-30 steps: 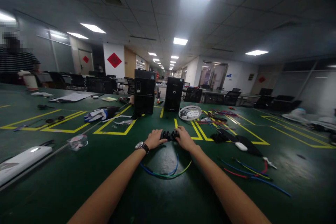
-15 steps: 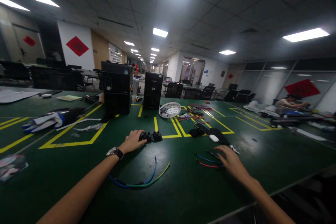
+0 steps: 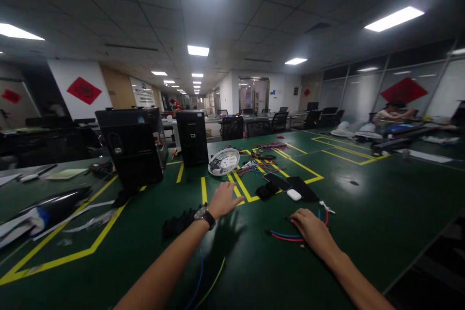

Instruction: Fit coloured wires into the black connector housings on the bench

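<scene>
My left hand (image 3: 223,199), with a watch on its wrist, is held over the green table with its fingers stretched out and nothing in them. Its forearm passes in front of a row of black connector blocks (image 3: 178,224). Below that forearm lie a blue wire (image 3: 199,281) and a yellow-green wire (image 3: 217,278), partly hidden. My right hand (image 3: 310,226) rests low on the table, fingertips pinched on a wire whose dark end (image 3: 286,218) sticks out to the left. Under this hand run a red wire (image 3: 286,239) and another blue wire (image 3: 281,234).
Two black computer towers (image 3: 131,150) stand at the back left. A white basket (image 3: 224,162), bundled wires (image 3: 267,157), dark flat pads (image 3: 302,189) and a white case (image 3: 294,195) lie ahead. Gloves (image 3: 27,225) are at the left. A person (image 3: 394,114) sits far right.
My left hand has left the black connector blocks and moved right. My right hand has lowered and closed its fingers on a wire. The view has turned and shifted.
</scene>
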A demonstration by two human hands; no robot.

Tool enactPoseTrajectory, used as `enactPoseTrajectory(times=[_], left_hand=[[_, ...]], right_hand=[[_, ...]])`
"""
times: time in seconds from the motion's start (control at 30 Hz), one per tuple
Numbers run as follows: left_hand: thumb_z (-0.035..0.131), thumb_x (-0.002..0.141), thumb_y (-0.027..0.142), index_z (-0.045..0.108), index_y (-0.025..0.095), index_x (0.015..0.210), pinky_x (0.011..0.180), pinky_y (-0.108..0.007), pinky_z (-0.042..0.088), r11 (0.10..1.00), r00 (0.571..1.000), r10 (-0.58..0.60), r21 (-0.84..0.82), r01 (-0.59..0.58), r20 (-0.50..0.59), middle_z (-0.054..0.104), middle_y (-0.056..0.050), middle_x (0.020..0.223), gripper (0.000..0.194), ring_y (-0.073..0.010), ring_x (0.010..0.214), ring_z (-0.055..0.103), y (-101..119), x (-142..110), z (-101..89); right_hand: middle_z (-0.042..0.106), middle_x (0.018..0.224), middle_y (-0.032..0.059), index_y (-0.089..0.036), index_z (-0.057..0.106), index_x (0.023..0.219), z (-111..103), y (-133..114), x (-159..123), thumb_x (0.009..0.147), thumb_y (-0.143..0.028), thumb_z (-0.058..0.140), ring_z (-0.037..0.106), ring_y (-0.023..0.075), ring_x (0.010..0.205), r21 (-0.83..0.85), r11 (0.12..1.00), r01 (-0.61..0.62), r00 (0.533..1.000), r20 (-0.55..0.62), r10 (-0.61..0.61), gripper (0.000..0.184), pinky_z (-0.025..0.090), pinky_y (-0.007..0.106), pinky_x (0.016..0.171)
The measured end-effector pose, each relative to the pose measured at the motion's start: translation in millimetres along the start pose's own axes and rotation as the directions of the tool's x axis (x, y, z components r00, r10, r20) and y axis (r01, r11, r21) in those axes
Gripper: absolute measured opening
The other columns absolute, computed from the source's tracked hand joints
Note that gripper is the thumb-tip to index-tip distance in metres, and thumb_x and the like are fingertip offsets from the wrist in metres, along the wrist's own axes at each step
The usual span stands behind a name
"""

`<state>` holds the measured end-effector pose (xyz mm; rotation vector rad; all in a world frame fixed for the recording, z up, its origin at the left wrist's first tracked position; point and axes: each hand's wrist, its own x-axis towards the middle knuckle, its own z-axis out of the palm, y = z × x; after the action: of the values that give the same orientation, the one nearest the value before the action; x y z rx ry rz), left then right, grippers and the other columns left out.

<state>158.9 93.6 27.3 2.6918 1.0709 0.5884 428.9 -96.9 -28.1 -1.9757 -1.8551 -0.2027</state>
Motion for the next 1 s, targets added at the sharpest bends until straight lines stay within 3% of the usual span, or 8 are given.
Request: enactPoseTrajectory(times=[0.17, 0.3, 0.53, 0.63, 0.73, 0.8, 0.9, 1.0], left_hand=[[0.059, 0.078, 0.053, 0.061, 0.010, 0.106, 0.093, -0.043, 0.040, 0.998, 0.997, -0.008, -0.064, 0.013, 0.080, 0.062, -0.021, 0.107, 0.051, -0.0348, 0.107, 0.054, 54, 70, 65.3], [0.065, 0.075, 0.043, 0.061, 0.009, 0.096, 0.092, -0.047, 0.039, 0.992, 0.998, -0.029, -0.122, 0.036, 0.059, 0.059, -0.022, 0.105, 0.040, -0.0372, 0.109, 0.051, 65, 80, 83.9], [0.070, 0.070, 0.029, 0.050, 0.018, 0.111, 0.084, -0.034, 0.046, 0.935, 1.000, 0.031, -0.354, -0.031, -0.005, 0.060, -0.008, 0.104, 0.046, -0.0226, 0.097, 0.058, 38, 7, 26.8], [0.069, 0.072, 0.026, 0.043, 0.020, 0.116, 0.065, -0.028, 0.048, 0.717, 0.996, -0.006, -0.693, 0.070, 0.094, 0.061, -0.004, 0.093, 0.051, -0.0166, 0.075, 0.061, 21, -43, -5.4], [0.070, 0.072, 0.024, 0.041, 0.023, 0.119, 0.058, -0.024, 0.048, 0.525, 0.984, -0.099, -0.832, 0.181, 0.151, 0.061, -0.005, 0.100, 0.056, -0.0152, 0.073, 0.063, 2, -90, -28.9], [0.072, 0.069, 0.022, 0.041, 0.024, 0.119, 0.059, -0.024, 0.048, 0.489, 0.968, -0.202, -0.841, 0.232, 0.150, 0.060, -0.007, 0.106, 0.058, -0.0164, 0.078, 0.064, -12, -115, -38.5], [0.072, 0.069, 0.022, 0.042, 0.024, 0.118, 0.061, -0.023, 0.048, 0.454, 0.943, -0.294, -0.846, 0.280, 0.155, 0.060, -0.006, 0.105, 0.057, -0.0169, 0.081, 0.064, -29, -141, -43.6], [0.072, 0.069, 0.024, 0.042, 0.023, 0.117, 0.056, -0.022, 0.046, 0.431, 0.930, -0.341, -0.855, 0.288, 0.141, 0.062, -0.004, 0.096, 0.057, -0.0144, 0.073, 0.062, -38, -154, -38.9]], right_hand=[[0.067, 0.094, 0.0080, -0.021, 0.070, 0.092, 6, 8, 1, 0.092, -0.020, 0.049, 0.062, 0.0234, 0.089, -0.006, 0.999, -0.041, 0.999, 0.019, 0.041, 0.021, 0.048, 0.033, 0.078], [0.068, 0.092, 0.0087, -0.020, 0.070, 0.090, 7, 14, 2, 0.090, -0.019, 0.050, 0.064, 0.0230, 0.088, 0.051, 0.998, -0.047, 0.999, 0.014, 0.046, 0.020, 0.048, 0.033, 0.079], [0.068, 0.091, 0.0105, -0.017, 0.070, 0.091, -1, 14, 1, 0.090, -0.024, 0.049, 0.064, 0.0246, 0.088, 0.145, 0.989, -0.038, 0.999, 0.013, 0.037, 0.022, 0.050, 0.036, 0.080], [0.067, 0.094, 0.0119, -0.015, 0.069, 0.098, -6, 11, -2, 0.089, -0.027, 0.052, 0.064, 0.0260, 0.091, 0.160, 0.985, -0.056, 0.998, 0.004, 0.056, 0.023, 0.050, 0.038, 0.082], [0.063, 0.107, 0.0143, -0.016, 0.065, 0.109, -15, -3, -9, 0.089, -0.032, 0.055, 0.059, 0.0300, 0.103, 0.076, 0.996, -0.037, 0.996, -0.082, 0.044, 0.028, 0.047, 0.044, 0.089], [0.060, 0.114, 0.0129, -0.020, 0.063, 0.112, -21, -18, -14, 0.090, -0.034, 0.055, 0.056, 0.0294, 0.108, 0.054, 0.997, 0.049, 0.995, -0.086, -0.044, 0.027, 0.045, 0.044, 0.091], [0.062, 0.108, 0.0083, -0.024, 0.063, 0.108, -26, -44, -18, 0.092, -0.032, 0.054, 0.059, 0.0238, 0.100, 0.109, 0.975, 0.196, 0.977, 0.067, -0.204, 0.020, 0.047, 0.036, 0.086], [0.064, 0.098, 0.0065, -0.023, 0.065, 0.101, -24, -60, -16, 0.092, -0.024, 0.053, 0.061, 0.0219, 0.090, 0.068, 0.972, 0.226, 0.955, 0.184, -0.235, 0.015, 0.047, 0.033, 0.078]])
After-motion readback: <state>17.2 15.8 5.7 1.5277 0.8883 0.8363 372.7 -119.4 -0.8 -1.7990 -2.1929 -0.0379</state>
